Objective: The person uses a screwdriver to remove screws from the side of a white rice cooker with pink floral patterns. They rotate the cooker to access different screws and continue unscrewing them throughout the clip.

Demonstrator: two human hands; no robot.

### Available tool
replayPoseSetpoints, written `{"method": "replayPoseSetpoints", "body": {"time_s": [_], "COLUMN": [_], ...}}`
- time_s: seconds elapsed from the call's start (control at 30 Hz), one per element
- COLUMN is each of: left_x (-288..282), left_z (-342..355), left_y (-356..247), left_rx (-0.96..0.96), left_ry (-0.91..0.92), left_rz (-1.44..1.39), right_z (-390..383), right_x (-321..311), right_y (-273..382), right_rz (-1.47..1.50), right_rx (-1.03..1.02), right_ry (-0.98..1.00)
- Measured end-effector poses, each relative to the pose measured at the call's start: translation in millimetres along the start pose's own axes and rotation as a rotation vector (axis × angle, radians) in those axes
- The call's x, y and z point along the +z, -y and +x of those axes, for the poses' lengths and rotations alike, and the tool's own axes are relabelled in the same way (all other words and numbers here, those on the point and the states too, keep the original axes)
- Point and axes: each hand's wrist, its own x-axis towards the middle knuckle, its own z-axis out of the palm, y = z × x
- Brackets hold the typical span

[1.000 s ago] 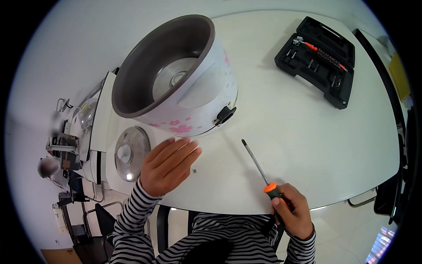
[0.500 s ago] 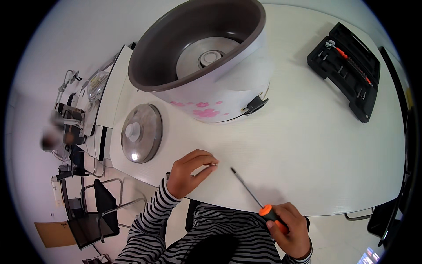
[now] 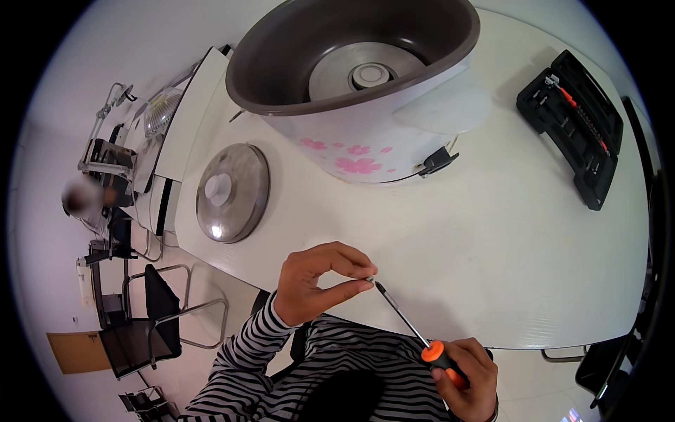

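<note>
My left hand [image 3: 320, 281] pinches a small metal screw [image 3: 370, 279] between thumb and fingertips; most of it is hidden by the fingers. In my right hand [image 3: 470, 380] is a screwdriver [image 3: 406, 318], gripped by its orange and black handle. The screwdriver's shaft slants up and left, its tip right beside the screw; whether they touch I cannot tell. Beyond my hands stands a large white rice cooker [image 3: 337, 151] with pink flowers, tilted, its dark inside open and a round metal heating plate [image 3: 327, 77] at the bottom.
A domed glass lid [image 3: 242, 200] with a white knob lies left on the white table [image 3: 492, 246]. At the far right an open black tool case [image 3: 555, 116] holds several small tools. Black chairs [image 3: 165, 309] stand off to the left, and another person [image 3: 83, 198] is in the background.
Both hands have come closer together, the left moving right with the screw, so the screwdriver tip is now at the screw. My view has shifted, moving the cooker right and up in the picture.
</note>
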Motion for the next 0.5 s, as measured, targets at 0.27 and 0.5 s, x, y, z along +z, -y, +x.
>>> {"method": "replayPoseSetpoints", "body": {"time_s": [0.27,0.5], "left_x": [0.4,0.3], "left_z": [3.1,5.2], "left_y": [-9.5,-8.0], "left_rx": [0.107,0.140], "left_ry": [0.011,0.046], "left_rz": [0.203,0.233], "right_z": [-2.5,-2.4], "right_x": [3.3,0.3], "right_y": [-3.4,-1.5], "right_rz": [-0.033,-0.059], "right_rx": [-0.052,-0.031], "right_ry": [-0.038,-0.023]}}
